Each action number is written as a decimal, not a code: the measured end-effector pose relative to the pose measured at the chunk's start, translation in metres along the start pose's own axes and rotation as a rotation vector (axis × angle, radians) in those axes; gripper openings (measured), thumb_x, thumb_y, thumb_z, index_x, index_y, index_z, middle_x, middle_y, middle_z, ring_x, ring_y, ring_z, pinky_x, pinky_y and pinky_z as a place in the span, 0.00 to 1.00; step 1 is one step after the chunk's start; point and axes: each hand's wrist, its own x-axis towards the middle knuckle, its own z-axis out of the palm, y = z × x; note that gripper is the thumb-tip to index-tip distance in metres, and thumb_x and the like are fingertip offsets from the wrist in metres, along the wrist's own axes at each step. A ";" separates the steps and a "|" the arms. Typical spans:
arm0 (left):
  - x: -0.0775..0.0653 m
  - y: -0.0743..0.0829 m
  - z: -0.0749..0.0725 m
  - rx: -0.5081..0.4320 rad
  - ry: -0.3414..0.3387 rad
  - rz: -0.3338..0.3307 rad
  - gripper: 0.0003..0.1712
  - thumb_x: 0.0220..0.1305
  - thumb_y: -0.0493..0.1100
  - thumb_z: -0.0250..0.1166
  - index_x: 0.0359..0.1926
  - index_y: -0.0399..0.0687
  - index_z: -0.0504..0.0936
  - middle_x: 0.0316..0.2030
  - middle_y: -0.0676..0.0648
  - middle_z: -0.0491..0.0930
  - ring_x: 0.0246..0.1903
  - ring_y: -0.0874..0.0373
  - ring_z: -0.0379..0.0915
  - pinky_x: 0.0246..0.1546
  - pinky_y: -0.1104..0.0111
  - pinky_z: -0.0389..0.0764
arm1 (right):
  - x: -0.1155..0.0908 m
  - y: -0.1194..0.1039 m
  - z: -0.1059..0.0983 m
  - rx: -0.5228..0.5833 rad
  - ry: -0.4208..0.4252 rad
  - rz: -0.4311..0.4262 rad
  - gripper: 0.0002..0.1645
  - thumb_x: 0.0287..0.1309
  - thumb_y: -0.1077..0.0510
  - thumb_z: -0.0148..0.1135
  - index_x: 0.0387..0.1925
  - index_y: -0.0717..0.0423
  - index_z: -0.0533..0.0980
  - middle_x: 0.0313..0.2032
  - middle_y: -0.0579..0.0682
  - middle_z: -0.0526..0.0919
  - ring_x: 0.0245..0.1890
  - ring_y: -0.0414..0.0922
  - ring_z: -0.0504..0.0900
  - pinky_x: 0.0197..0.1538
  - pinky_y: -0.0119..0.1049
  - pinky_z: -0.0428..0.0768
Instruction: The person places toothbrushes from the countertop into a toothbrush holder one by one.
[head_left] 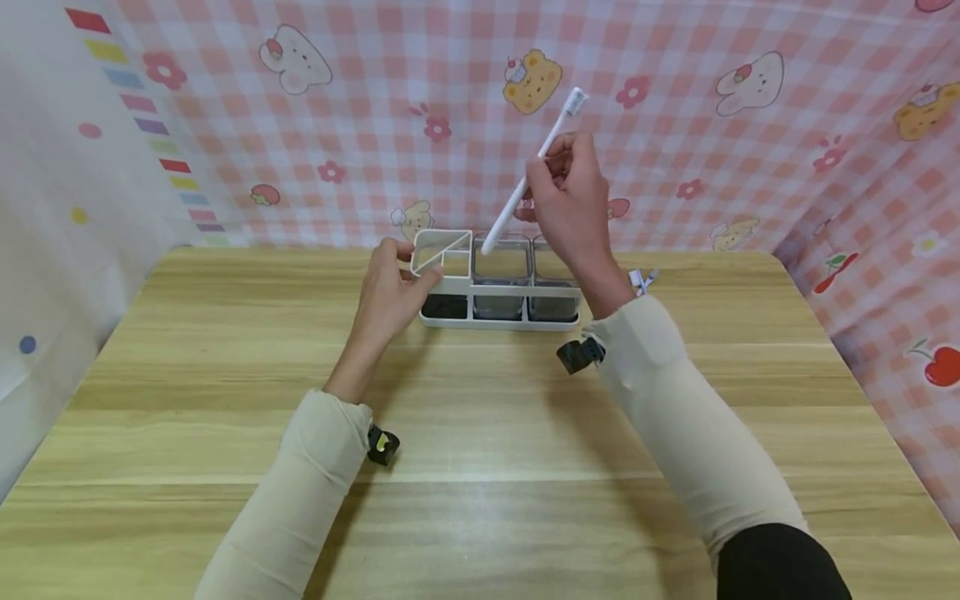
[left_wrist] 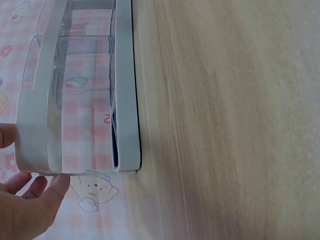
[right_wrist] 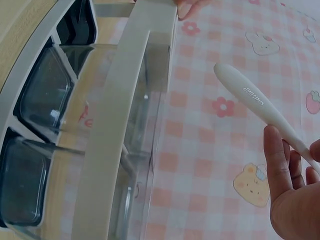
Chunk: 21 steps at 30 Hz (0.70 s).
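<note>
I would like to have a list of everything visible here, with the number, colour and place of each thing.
Toothbrush: one, white, held up, tilted
Rack: one, white, near table's far edge
Cups: two, transparent, in rack's middle and right compartments
Small item: count unclear, white and blue, right of rack
Table: one, light wood, below
Checked cloth: at least one, pink-white, behind and right
White cloth: at least one, coloured patches, left
Wrist devices: two, black, at wrists
Sleeves: two, cream, on arms
Left hand: one, bare, gripping rack's left end
Right hand: one, bare, holding toothbrush
</note>
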 end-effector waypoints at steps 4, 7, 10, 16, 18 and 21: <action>0.000 0.000 0.000 0.001 0.003 -0.002 0.29 0.63 0.46 0.67 0.58 0.34 0.69 0.52 0.38 0.71 0.44 0.47 0.71 0.42 0.61 0.72 | 0.000 0.000 0.007 -0.018 -0.028 0.009 0.07 0.72 0.60 0.53 0.46 0.55 0.65 0.36 0.53 0.77 0.33 0.48 0.84 0.35 0.37 0.86; 0.000 0.000 0.000 -0.001 0.006 -0.005 0.29 0.63 0.46 0.67 0.58 0.34 0.70 0.52 0.38 0.71 0.44 0.47 0.71 0.41 0.61 0.72 | -0.001 -0.001 0.011 -0.029 -0.042 0.012 0.07 0.72 0.60 0.53 0.47 0.56 0.65 0.36 0.53 0.77 0.33 0.47 0.84 0.36 0.38 0.86; 0.000 -0.001 0.000 -0.001 0.011 -0.007 0.28 0.63 0.46 0.67 0.58 0.34 0.70 0.51 0.39 0.71 0.44 0.48 0.71 0.41 0.61 0.72 | -0.002 -0.002 0.016 -0.030 -0.054 0.020 0.08 0.72 0.60 0.54 0.48 0.57 0.66 0.37 0.53 0.77 0.34 0.47 0.84 0.37 0.40 0.86; 0.000 -0.001 0.000 -0.004 0.025 0.005 0.27 0.63 0.45 0.67 0.56 0.34 0.70 0.51 0.38 0.72 0.44 0.47 0.71 0.43 0.60 0.73 | -0.004 0.000 0.023 -0.016 -0.062 0.037 0.07 0.72 0.61 0.54 0.47 0.57 0.65 0.36 0.53 0.75 0.35 0.50 0.83 0.37 0.38 0.86; 0.000 -0.001 0.000 -0.006 0.024 0.008 0.27 0.63 0.45 0.67 0.56 0.34 0.70 0.51 0.38 0.72 0.44 0.47 0.72 0.43 0.60 0.73 | -0.005 0.003 0.025 -0.011 -0.065 0.045 0.07 0.72 0.61 0.54 0.46 0.56 0.65 0.36 0.53 0.75 0.36 0.51 0.83 0.36 0.37 0.86; 0.000 -0.001 0.000 -0.001 0.024 0.016 0.27 0.63 0.45 0.67 0.56 0.33 0.70 0.51 0.38 0.72 0.44 0.47 0.72 0.44 0.59 0.74 | -0.006 0.007 0.030 -0.013 -0.074 0.049 0.07 0.72 0.61 0.54 0.46 0.56 0.65 0.37 0.53 0.75 0.36 0.50 0.80 0.36 0.36 0.86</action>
